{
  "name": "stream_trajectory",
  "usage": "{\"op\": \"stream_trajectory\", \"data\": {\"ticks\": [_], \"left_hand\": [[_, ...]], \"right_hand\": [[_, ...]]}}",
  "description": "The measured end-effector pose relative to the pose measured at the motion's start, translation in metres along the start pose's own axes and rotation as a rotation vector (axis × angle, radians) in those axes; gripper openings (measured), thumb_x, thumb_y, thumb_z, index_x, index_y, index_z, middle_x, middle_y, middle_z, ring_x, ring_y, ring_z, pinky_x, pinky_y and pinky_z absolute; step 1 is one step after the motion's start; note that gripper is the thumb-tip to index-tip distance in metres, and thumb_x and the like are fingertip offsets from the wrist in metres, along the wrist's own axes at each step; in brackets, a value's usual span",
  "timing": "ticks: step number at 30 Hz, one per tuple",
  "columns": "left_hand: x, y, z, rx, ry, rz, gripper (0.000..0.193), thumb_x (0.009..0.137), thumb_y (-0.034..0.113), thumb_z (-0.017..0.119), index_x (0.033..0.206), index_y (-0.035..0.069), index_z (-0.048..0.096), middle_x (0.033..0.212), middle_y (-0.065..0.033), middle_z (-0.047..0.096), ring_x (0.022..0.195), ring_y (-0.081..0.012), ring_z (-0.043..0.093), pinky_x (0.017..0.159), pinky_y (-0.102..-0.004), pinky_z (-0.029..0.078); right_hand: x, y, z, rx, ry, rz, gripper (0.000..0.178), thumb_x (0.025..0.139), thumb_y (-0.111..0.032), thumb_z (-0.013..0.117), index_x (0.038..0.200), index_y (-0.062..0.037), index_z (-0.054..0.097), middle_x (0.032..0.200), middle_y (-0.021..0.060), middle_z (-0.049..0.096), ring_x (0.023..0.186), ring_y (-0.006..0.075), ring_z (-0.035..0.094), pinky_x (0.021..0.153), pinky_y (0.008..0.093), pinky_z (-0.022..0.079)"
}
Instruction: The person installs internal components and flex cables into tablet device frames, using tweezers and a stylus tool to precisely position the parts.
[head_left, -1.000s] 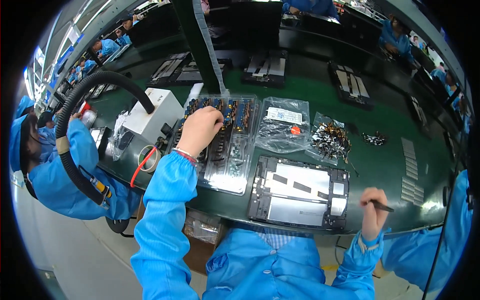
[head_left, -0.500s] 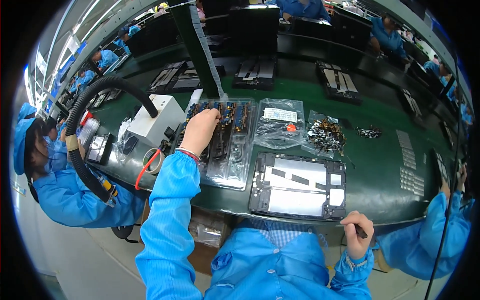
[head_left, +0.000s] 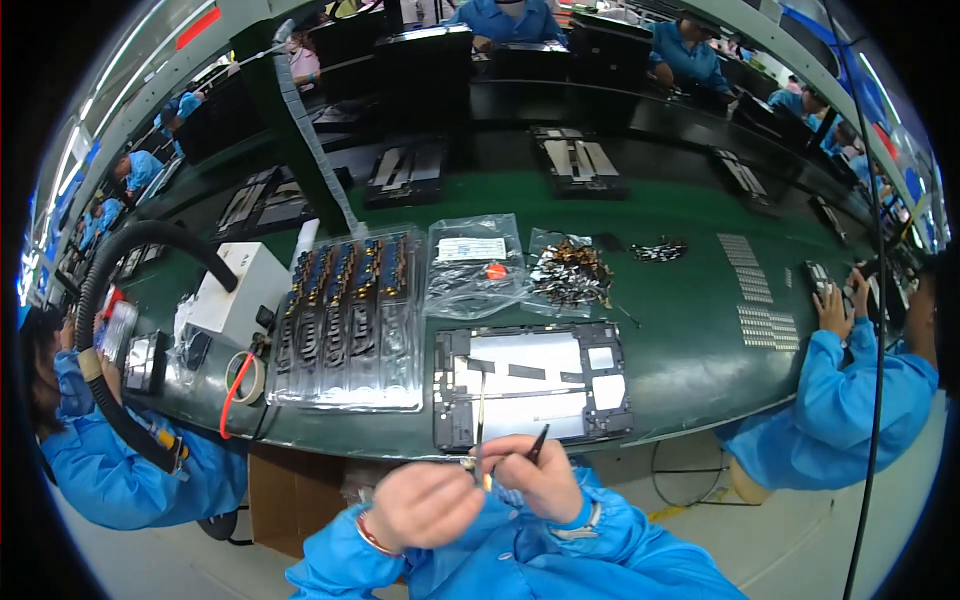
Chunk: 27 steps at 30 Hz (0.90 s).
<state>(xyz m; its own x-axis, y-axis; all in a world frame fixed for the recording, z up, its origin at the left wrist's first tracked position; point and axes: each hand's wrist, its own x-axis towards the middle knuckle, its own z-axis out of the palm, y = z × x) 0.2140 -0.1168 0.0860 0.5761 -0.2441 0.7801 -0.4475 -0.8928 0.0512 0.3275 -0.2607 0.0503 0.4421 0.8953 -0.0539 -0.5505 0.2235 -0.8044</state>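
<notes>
My left hand [head_left: 425,503] is closed, fingers pinched together, just in front of the table's near edge. A small gold-coloured part [head_left: 487,482] shows at its fingertips, mostly hidden. Close against it, my right hand [head_left: 540,482] is closed on a slim dark hand tool [head_left: 540,441], whose exact kind I cannot make out. From between the hands a thin, long piece [head_left: 482,412] points up over the tablet-sized device housing [head_left: 530,408], which lies on the near edge, silver in the middle with a black frame. Which hand holds the thin piece I cannot tell.
Left of the housing, a clear plastic tray [head_left: 400,385] holds rows of small boards. Behind lie a plastic bag [head_left: 475,265], a heap of small parts [head_left: 572,275] and metal strips [head_left: 765,328]. A white box [head_left: 238,295] with a black hose [head_left: 90,290] stands left. Co-workers sit both sides.
My left hand has come back from the tray to meet my right hand, with a small gold-coloured part at its fingertips. My view has shifted right.
</notes>
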Motion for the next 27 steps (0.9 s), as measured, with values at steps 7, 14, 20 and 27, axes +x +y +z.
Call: {"op": "stream_trajectory", "data": {"ticks": [7, 14, 20, 27], "left_hand": [[-0.012, 0.016, 0.021, -0.028, -0.013, -0.086, 0.017, 0.074, 0.013, 0.066, 0.090, 0.008, 0.063, 0.089, -0.0036, 0.061, 0.080, -0.0176, 0.060, 0.063, -0.0275, 0.049], [0.011, 0.004, 0.023, -0.111, -0.052, -0.517, 0.021, 0.070, 0.008, 0.067, 0.091, 0.005, 0.062, 0.093, -0.0070, 0.064, 0.081, -0.0227, 0.061, 0.067, -0.0322, 0.047], [0.013, 0.000, 0.018, -0.103, -0.068, -0.548, 0.020, 0.069, 0.007, 0.068, 0.089, 0.007, 0.063, 0.089, -0.0031, 0.065, 0.079, -0.0194, 0.061, 0.068, -0.0315, 0.045], [0.015, 0.005, 0.012, 0.087, -0.171, -0.408, 0.017, 0.068, 0.010, 0.066, 0.085, 0.008, 0.063, 0.088, -0.0016, 0.065, 0.077, -0.0163, 0.061, 0.068, -0.0311, 0.044]], "right_hand": [[0.004, -0.002, 0.002, -0.239, 0.162, 0.029, 0.019, 0.086, -0.007, 0.056, 0.100, 0.0043, 0.062, 0.083, 0.0069, 0.065, 0.079, 0.0094, 0.059, 0.071, 0.0228, 0.048], [-0.001, -0.013, 0.011, -0.775, 0.262, -0.198, 0.017, 0.077, -0.003, 0.065, 0.093, 0.0024, 0.065, 0.080, 0.0114, 0.067, 0.070, 0.0119, 0.063, 0.059, 0.0246, 0.050], [-0.002, -0.016, 0.010, -1.020, 0.159, -0.399, 0.015, 0.075, -0.008, 0.066, 0.088, 0.0002, 0.064, 0.071, 0.0126, 0.062, 0.060, 0.0269, 0.060, 0.052, 0.0319, 0.044], [-0.005, -0.011, 0.008, -1.204, 0.136, -0.565, 0.015, 0.075, -0.007, 0.065, 0.089, -0.0032, 0.063, 0.072, 0.0086, 0.063, 0.062, 0.0235, 0.061, 0.051, 0.0304, 0.042]]}}
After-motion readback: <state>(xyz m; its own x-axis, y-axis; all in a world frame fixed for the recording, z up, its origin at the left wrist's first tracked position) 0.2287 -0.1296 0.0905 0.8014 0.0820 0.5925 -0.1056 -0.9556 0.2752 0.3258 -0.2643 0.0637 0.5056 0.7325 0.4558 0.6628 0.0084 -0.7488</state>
